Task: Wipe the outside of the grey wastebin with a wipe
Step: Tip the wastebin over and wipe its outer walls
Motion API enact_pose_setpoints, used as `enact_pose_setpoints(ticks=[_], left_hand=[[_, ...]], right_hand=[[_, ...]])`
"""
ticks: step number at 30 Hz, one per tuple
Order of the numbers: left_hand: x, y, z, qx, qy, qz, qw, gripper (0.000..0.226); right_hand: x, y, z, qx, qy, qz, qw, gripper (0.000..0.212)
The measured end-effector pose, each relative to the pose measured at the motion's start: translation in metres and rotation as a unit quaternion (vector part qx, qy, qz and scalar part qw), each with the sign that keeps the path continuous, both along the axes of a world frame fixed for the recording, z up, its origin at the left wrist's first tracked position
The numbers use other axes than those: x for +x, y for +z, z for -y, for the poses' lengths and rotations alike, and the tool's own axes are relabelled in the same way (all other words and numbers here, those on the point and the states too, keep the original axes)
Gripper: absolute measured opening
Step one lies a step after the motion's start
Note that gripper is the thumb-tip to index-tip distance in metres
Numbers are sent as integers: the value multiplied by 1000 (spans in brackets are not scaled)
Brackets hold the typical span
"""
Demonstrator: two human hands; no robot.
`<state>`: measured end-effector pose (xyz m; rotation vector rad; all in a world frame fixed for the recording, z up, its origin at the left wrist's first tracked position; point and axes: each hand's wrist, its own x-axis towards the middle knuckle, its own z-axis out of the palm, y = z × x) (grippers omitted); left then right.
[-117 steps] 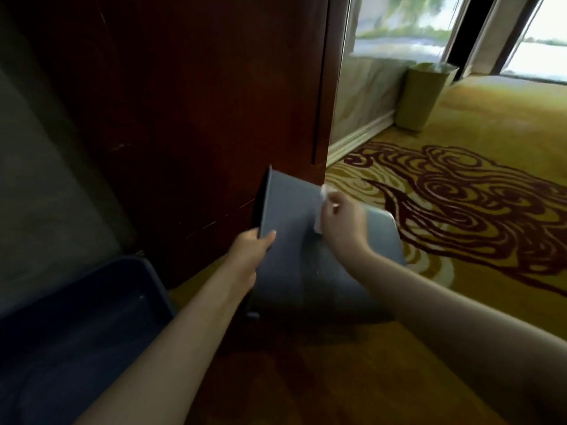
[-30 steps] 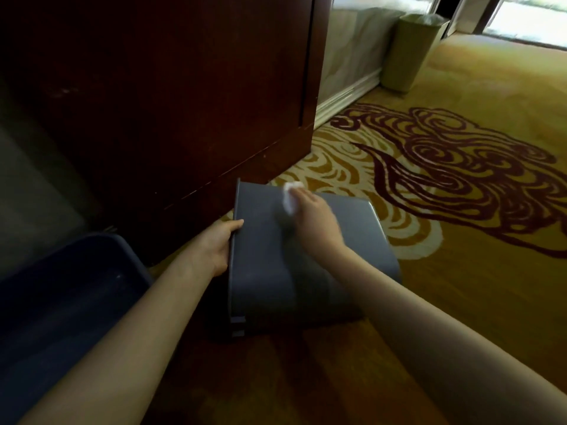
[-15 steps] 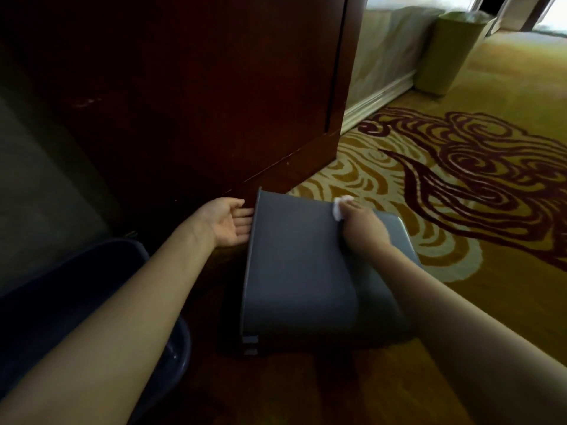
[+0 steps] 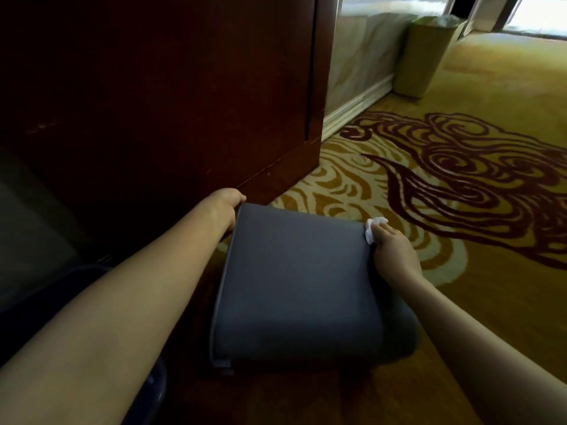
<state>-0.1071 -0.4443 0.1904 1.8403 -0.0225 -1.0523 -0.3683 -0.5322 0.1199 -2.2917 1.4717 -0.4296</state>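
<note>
The grey wastebin point(image 4: 294, 283) lies on its side on the carpet, its open rim facing left and its base to the right. My left hand point(image 4: 227, 204) grips the rim at the bin's far left corner. My right hand point(image 4: 395, 253) presses a small white wipe point(image 4: 372, 230) against the bin's far right edge, near the base. Only part of the wipe shows beyond my fingers.
A dark red wooden cabinet point(image 4: 171, 96) stands just behind the bin. A dark blue tub point(image 4: 92, 289) sits at the lower left under my forearm. A tan wastebin point(image 4: 426, 56) stands by the far wall. Patterned yellow carpet point(image 4: 460, 185) spreads to the right.
My right hand has slid the wipe rightward across the bin's upper side to its far right edge. My left hand, open beside the rim half a second ago, now grips it.
</note>
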Motion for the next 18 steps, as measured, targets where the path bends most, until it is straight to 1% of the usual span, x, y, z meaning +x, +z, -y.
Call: enact_pose_setpoints(ticks=[1, 2, 3, 5, 6, 8, 10, 12, 15, 18], left_hand=[[-5, 3, 0, 5, -10, -1, 1000, 25], [-8, 5, 1, 20, -13, 25, 999, 27], [-12, 7, 0, 12, -4, 38, 999, 27], [-14, 10, -5, -12, 11, 58, 998, 19], [-15, 12, -8, -31, 24, 62, 997, 19], [-19, 16, -19, -103, 56, 66, 991, 30], [-28, 28, -33, -164, 83, 85, 979, 28], [-36, 36, -47, -229, 81, 109, 964, 26], [-44, 39, -74, -302, 54, 145, 941, 28], [-42, 23, -101, -334, -6, 140, 932, 31]], right_hand=[[-2, 1, -4, -14, -7, 12, 1000, 34], [-4, 3, -7, -32, -9, 12, 999, 31], [-5, 5, -9, -48, -9, 8, 999, 31], [-8, 11, -13, -62, -25, 16, 998, 32], [-10, 15, -15, -71, -32, 27, 997, 32], [-13, 25, -18, -104, -36, 54, 992, 31], [-14, 38, -19, -124, -47, 82, 988, 30], [-11, 50, -16, -120, -74, 119, 983, 30], [-4, 62, -17, -86, -103, 182, 974, 30], [4, 64, -30, -64, -130, 218, 965, 33]])
